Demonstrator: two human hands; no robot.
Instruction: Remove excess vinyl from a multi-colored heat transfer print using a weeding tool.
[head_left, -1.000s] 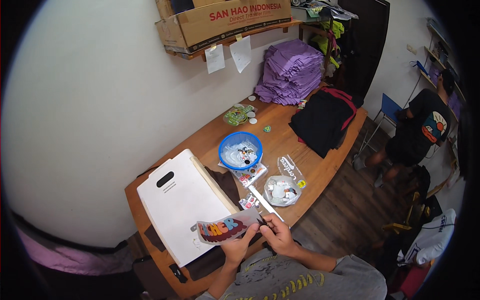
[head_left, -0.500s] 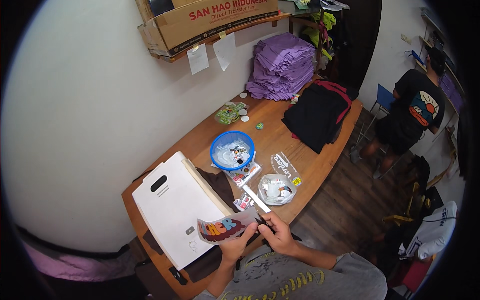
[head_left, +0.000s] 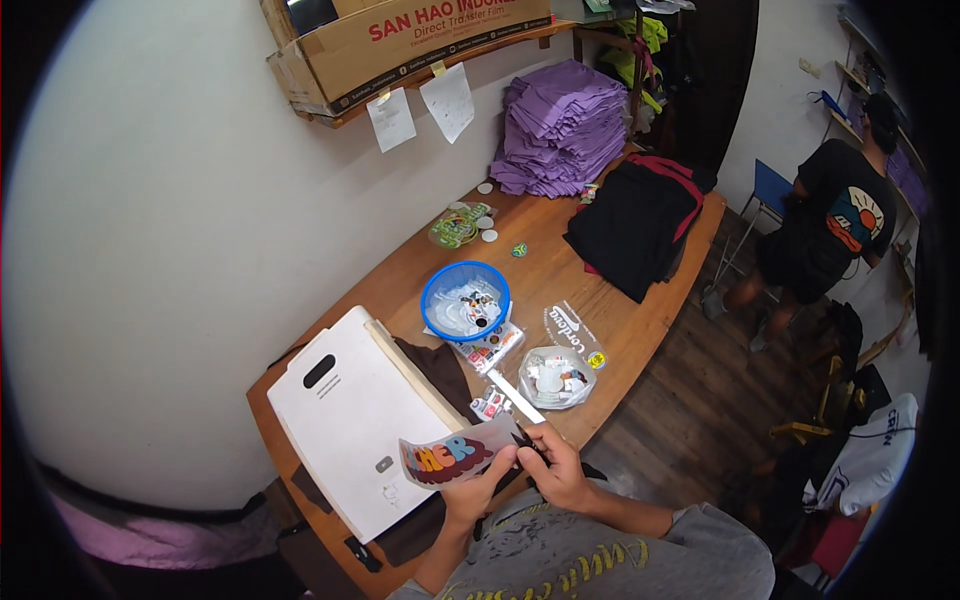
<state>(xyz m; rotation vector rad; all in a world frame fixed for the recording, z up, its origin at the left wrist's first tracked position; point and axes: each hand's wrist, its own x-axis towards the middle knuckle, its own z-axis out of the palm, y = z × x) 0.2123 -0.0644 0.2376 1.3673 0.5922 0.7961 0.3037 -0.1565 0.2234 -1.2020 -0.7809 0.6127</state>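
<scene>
My left hand [head_left: 478, 490] pinches a clear film sheet [head_left: 450, 458] printed with colourful block lettering in blue, orange and maroon, tilted above the table's near edge. Closed at the sheet's right end is my right hand [head_left: 557, 474], gripping what look like black scissors [head_left: 522, 441]. Their dark blades lie against the film, and the fingers cover most of the handles. Just beyond my hands, a white strip [head_left: 515, 397] and small printed cut-outs [head_left: 490, 404] rest on the table. A clear plastic bag [head_left: 557, 378] of cut pieces sits past my right hand.
A white heat-press-like machine [head_left: 345, 430] stands at left on brown cloth [head_left: 437, 372]. Film pieces fill a blue basket [head_left: 427, 300]. Folded black-and-red garments [head_left: 630, 230] and a purple fabric stack [head_left: 560, 130] lie at the far end. Another person [head_left: 840, 205] stands at right.
The film sheet has shifted slightly and shows a little less of its lettering at the left end. Both hands keep their grip. The view has moved slightly.
</scene>
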